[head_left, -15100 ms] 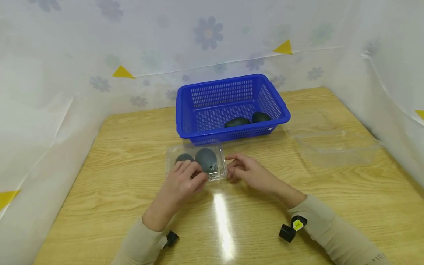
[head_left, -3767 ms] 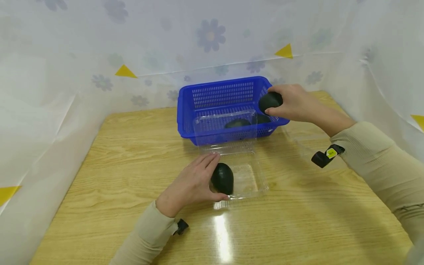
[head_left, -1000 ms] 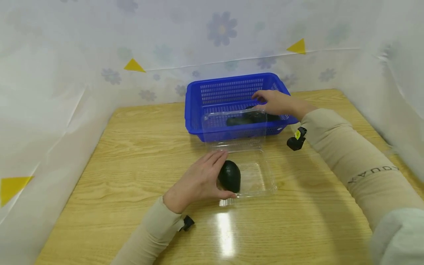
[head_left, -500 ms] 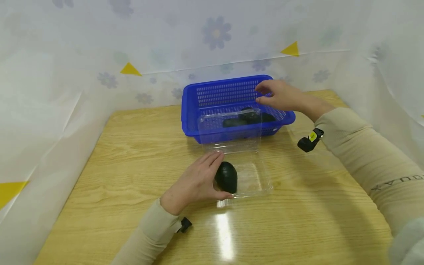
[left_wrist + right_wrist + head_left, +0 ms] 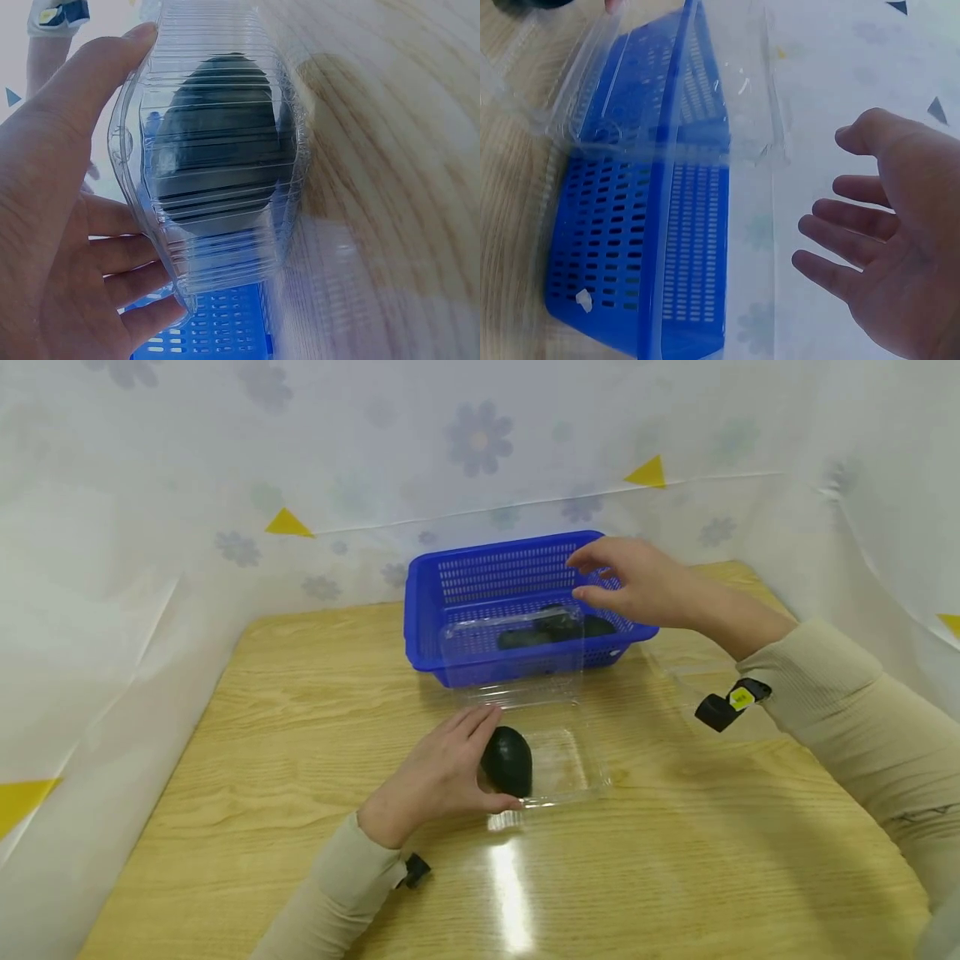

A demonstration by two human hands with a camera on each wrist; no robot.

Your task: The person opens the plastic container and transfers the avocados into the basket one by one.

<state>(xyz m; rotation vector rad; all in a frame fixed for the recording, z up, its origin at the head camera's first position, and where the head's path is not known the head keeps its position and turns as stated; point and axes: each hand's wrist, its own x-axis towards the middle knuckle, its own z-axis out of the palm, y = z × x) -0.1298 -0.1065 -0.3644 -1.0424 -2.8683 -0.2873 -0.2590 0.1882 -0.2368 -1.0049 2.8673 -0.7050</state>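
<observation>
My left hand (image 5: pixel 442 768) grips the left end of a clear plastic clamshell (image 5: pixel 566 760), thumb at the near rim and fingers at the far one. Inside, beside that palm, lies a dark green avocado (image 5: pixel 510 762); the left wrist view shows it through the ribbed wall (image 5: pixel 225 277). The clamshell's raised lid (image 5: pixel 517 668) overlaps the front of a blue basket (image 5: pixel 420 610). Several avocados (image 5: pixel 558 625) rest in the basket, partly seen through the lid. Above its right end hovers my right hand (image 5: pixel 645 581), fingers loosely spread and holding nothing, as the right wrist view confirms.
Another clear plastic container (image 5: pixel 682 693) stands right of the basket, partly hidden by the right forearm. A flowered white curtain (image 5: pixel 360 460) rises behind and along both sides of the wooden table (image 5: pixel 277 693).
Earlier, the right hand carried an avocado over the basket and lowered it in. It has let go and risen out empty, drawing back rightward. The left hand has kept its hold.
</observation>
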